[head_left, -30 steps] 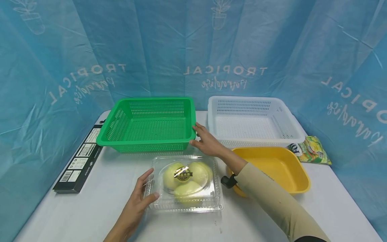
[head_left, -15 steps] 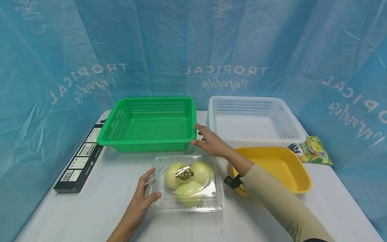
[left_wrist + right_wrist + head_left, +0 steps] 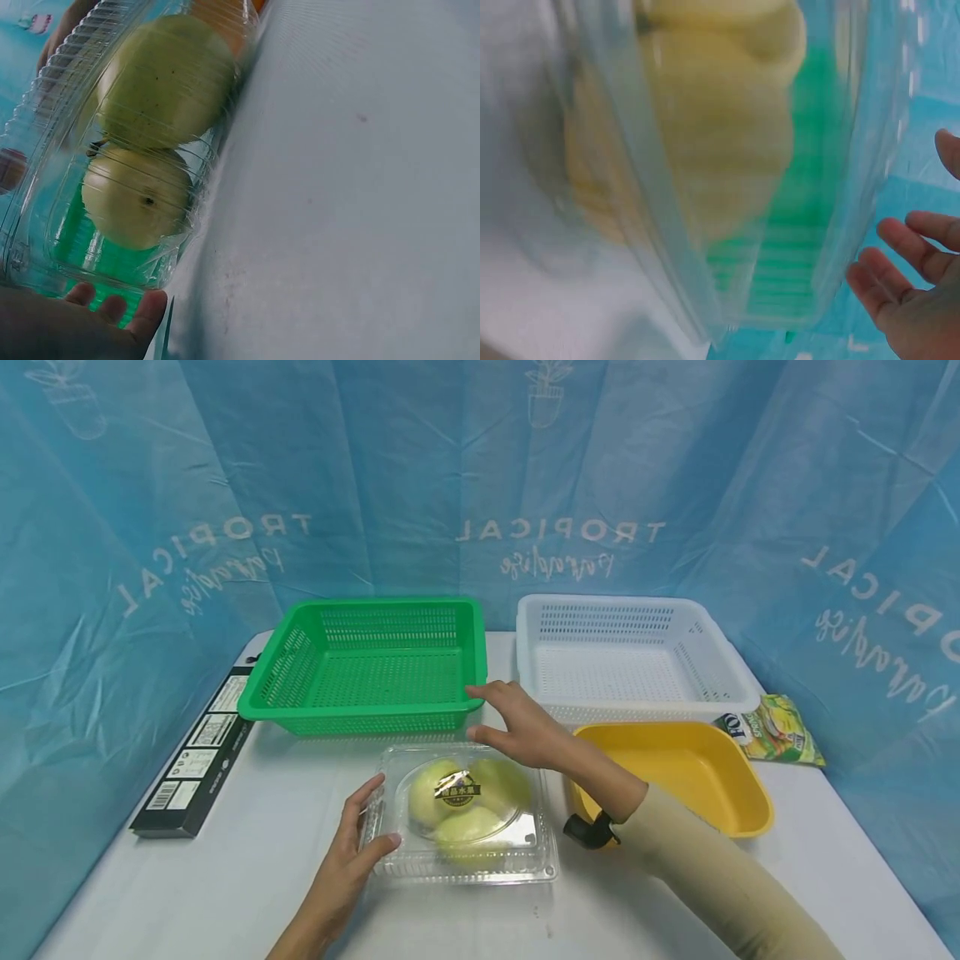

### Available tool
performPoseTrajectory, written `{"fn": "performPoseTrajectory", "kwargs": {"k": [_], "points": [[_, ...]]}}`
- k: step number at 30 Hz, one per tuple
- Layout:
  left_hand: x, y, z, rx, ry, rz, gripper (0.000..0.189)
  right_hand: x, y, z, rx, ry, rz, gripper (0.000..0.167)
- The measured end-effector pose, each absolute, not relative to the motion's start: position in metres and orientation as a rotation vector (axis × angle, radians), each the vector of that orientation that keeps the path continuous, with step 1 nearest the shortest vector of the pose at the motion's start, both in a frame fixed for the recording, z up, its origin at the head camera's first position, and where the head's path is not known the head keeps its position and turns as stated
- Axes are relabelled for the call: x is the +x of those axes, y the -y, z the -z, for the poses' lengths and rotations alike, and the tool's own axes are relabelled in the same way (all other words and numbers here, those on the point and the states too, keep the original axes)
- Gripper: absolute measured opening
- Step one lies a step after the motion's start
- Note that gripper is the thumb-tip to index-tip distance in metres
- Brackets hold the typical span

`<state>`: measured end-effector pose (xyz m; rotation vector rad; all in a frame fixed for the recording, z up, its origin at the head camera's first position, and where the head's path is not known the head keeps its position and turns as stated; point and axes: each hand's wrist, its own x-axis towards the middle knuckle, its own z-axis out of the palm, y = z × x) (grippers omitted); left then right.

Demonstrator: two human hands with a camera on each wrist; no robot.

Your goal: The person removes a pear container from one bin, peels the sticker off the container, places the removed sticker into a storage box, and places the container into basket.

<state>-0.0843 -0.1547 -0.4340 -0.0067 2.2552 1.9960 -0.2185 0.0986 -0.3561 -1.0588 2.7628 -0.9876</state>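
A clear plastic clamshell box [image 3: 405,870] with several pale green round fruits [image 3: 468,831] inside and a dark gold label on its lid lies in front of me. My left hand [image 3: 345,864] holds its left end, thumb over the lid's edge. In the left wrist view its fingertips [image 3: 146,319] touch the box's end. My right hand [image 3: 525,727] hovers over the box's far right corner, fingers apart and slightly bent, near the front right corner of the green basket [image 3: 367,724]. Nothing is in it; the right wrist view shows its fingers [image 3: 900,277] beside the box.
A white basket [image 3: 637,706] stands at the back right, with a yellow basin [image 3: 738,793] in front of it, partly behind my right forearm. A green snack packet [image 3: 780,731] lies at the right. Along the left lies a long black box [image 3: 198,756]. A blue curtain hangs behind.
My right hand has drawn back from the green basket's right rim towards me, over the box's far edge. The left hand keeps its place at the box.
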Motion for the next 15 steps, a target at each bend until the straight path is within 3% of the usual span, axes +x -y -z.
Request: {"fn": "performPoseTrajectory", "kwargs": {"k": [15], "points": [[-0.086, 0.148, 0.431, -0.032, -2.269, -1.983, 0.072, -0.19, -0.091, 0.364, -1.289, -2.703, 0.734, 0.058]]}}
